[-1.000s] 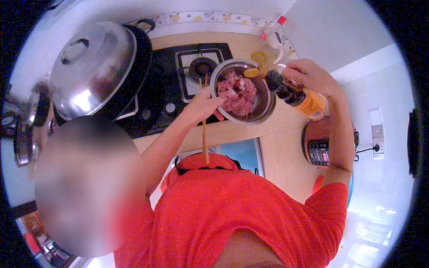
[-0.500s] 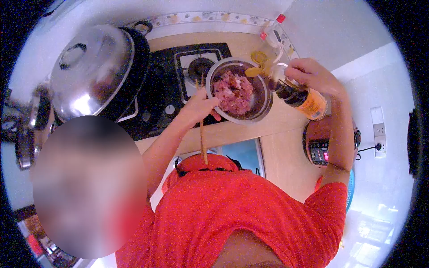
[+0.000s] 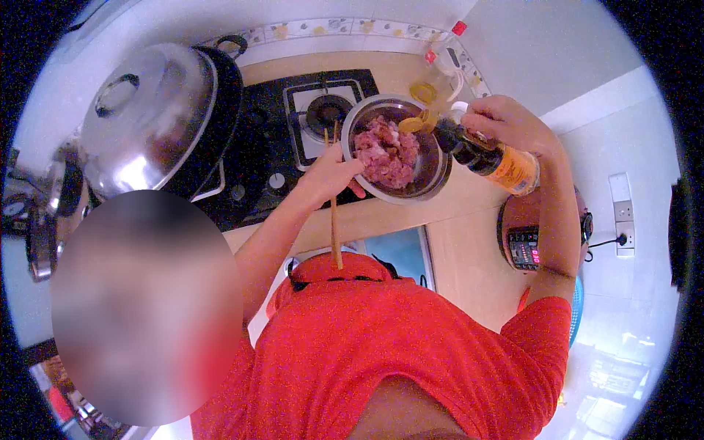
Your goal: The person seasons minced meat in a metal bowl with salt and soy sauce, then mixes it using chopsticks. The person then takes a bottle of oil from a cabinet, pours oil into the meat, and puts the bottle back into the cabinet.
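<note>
Head view: the person's left hand [image 3: 330, 177] is at the near-left rim of a metal mixing bowl [image 3: 431, 163], its fingers closed round a pair of wooden chopsticks [image 3: 335, 231] while the thumb lies over the rim. The exact hold on the bowl beneath cannot be told. The right hand [image 3: 499, 125] has its fingers wrapped about a dark sauce bottle [image 3: 511, 170] with an orange-yellow label, tilted so that its neck points at the bowl. A yellow flip cap [image 3: 416, 122] at the neck stands open.

The bowl is located just right of the gas burner [image 3: 328, 114], overlapping the edge of the hob in this view. It contains raw minced meat [image 3: 385, 158], heaped rather than spread.

Progress, as judged: the bottle is opened and tipped, and darker reddish-brown patches on the meat suggest some sauce has landed. No stream of liquid can be made out. The sauce does not appear worked through; the chopstick tips are outside the bowl, so blending looks undone. The bottle remains uncapped and in hand. To the right, an electric cooker [image 3: 523, 248] shows a lit display.
</note>
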A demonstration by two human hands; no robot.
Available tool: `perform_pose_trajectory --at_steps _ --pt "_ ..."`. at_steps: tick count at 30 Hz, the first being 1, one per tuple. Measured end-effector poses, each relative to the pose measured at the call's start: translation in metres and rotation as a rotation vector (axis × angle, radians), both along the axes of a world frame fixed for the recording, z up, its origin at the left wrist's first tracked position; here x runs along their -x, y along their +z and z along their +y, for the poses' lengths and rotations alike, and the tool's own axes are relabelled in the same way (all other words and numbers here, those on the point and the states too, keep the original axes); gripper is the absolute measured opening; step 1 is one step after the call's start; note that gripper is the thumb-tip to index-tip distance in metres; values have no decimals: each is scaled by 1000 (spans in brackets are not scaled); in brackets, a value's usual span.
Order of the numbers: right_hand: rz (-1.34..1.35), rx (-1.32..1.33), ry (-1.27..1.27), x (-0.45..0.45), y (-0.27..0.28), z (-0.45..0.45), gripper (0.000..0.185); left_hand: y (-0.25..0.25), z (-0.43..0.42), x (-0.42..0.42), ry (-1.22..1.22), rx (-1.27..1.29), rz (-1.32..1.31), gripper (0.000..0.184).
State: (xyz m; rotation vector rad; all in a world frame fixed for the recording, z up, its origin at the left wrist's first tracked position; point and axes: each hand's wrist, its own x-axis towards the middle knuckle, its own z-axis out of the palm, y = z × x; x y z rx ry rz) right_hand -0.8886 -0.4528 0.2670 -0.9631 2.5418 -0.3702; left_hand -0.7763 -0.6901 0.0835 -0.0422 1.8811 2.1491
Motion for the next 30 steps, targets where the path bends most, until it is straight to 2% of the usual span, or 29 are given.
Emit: perform_pose_trajectory --at_steps 3,9,14,18,22,27,30 --pt "-16 -6 -10 0 1 -1 33 13 2 -5 31 44 13 26" --pt "18 -27 6 1 1 -2 33 12 6 -6 66 -44 53 25" --pt "-6 -14 2 1 0 -1 33 24 3 -9 32 18 4 26" --pt "3 -3 10 1 -3 0 32 19 3 -7 2 47 2 27" --pt "11 -11 24 2 -4 2 31 -1 8 -1 39 -50 76 29" --pt "-7 -57 -9 1 -2 0 31 14 5 -8 20 4 17 27" --pt "64 -28 82 2 -2 0 31 20 3 -9 7 40 0 26"
